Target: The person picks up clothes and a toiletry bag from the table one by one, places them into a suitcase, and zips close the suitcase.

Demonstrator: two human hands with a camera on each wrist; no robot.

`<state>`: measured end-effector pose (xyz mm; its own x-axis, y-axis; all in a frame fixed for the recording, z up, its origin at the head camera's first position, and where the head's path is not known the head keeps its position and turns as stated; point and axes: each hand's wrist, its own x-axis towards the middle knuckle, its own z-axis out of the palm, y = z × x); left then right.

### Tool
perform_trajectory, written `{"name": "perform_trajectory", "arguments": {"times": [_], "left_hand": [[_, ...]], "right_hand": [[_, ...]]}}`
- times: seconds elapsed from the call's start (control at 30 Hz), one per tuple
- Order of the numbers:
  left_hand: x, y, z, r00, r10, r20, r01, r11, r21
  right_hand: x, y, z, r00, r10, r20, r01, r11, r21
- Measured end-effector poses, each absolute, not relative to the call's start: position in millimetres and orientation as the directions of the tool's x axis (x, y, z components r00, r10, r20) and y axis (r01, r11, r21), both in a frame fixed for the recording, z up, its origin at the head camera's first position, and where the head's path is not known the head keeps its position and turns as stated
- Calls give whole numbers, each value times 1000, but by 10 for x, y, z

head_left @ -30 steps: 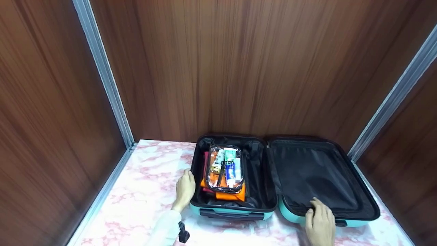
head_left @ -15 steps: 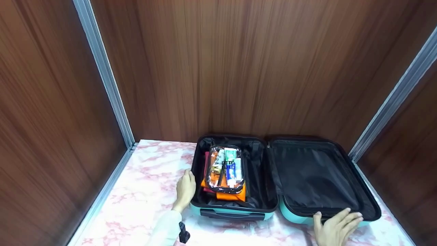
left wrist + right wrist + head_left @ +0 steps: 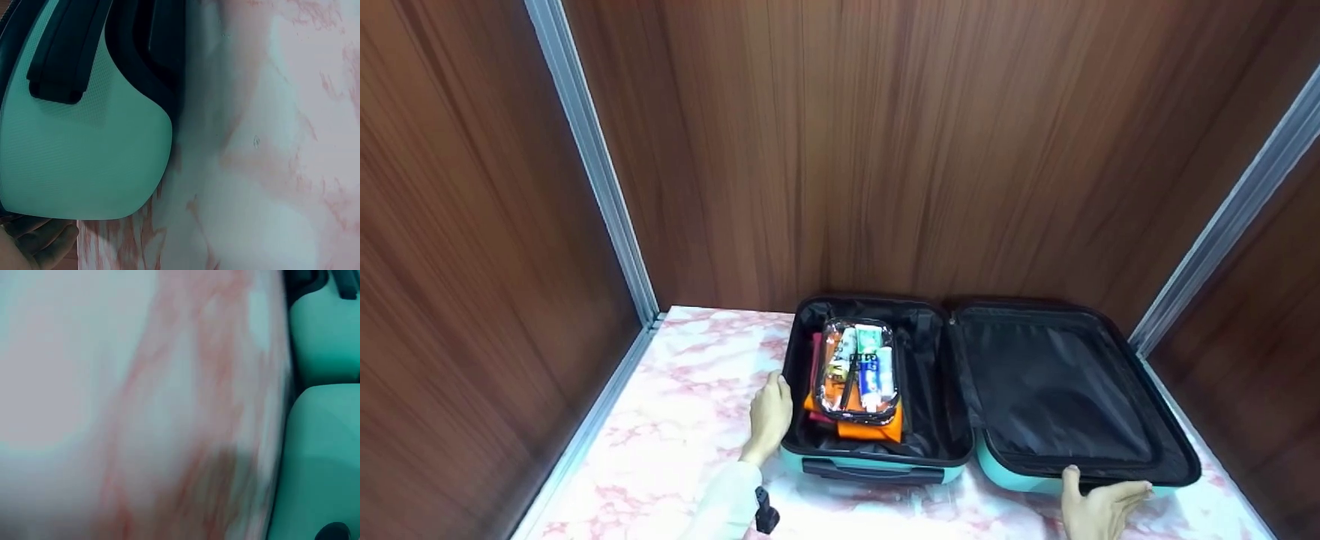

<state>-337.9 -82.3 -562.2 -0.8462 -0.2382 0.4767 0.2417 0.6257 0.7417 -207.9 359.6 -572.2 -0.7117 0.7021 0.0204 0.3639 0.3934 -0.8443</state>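
Between the two hands, the suitcase lay spread in two halves. Its packed half stood just right of the left hand, whose fingers rested along the shell's outer side, gripping nothing. The other half lay just beyond the right hand, which held nothing either, its fingers straight and its thumb well apart from them; whether that hand touched the rim could not be told.

In the packed half, nearer the left hand than the right, a clear pouch lay on folded orange cloth, with a strip of red cloth showing on the left-hand side. Inside the pouch were a blue-and-white tube, a green-and-white item above it and a slim white item.

The pouch was a rounded rectangle of shiny see-through plastic, edged in black and printed with dark letters. The shell was teal, finely textured and round-cornered, with a black handle between the hands; creased black fabric lined both halves. Beneath everything, the tabletop was white, veined with pink like marble.
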Motion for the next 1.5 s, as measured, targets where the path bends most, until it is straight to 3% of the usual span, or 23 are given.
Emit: {"name": "perform_trajectory", "arguments": {"times": [0.43,0.73,0.9,1.1,1.37,1.5], "left_hand": [[-3410,-823,-5625,-846,-248,472,236,620,749],[-3417,-821,-5622,-835,-265,482,231,626,744],[-3429,-825,-5629,-838,-262,479,228,629,743],[-3430,-839,-5625,-834,-259,488,240,626,742],[-3416,-814,-5619,-861,-301,409,134,642,755],[-3417,-807,-5610,-890,-307,336,73,633,771]], "right_hand": [[-2109,3730,-5657,-698,690,-194,471,238,-849],[-2146,3676,-5598,-643,659,-390,552,45,-833],[-2165,3650,-5600,-640,677,-365,488,-9,-873],[-2190,3645,-5636,-657,718,-229,327,-2,-945],[-2148,3638,-5616,-571,753,-328,436,-60,-898],[-2127,3639,-5588,-551,776,-305,416,-62,-907]]}}
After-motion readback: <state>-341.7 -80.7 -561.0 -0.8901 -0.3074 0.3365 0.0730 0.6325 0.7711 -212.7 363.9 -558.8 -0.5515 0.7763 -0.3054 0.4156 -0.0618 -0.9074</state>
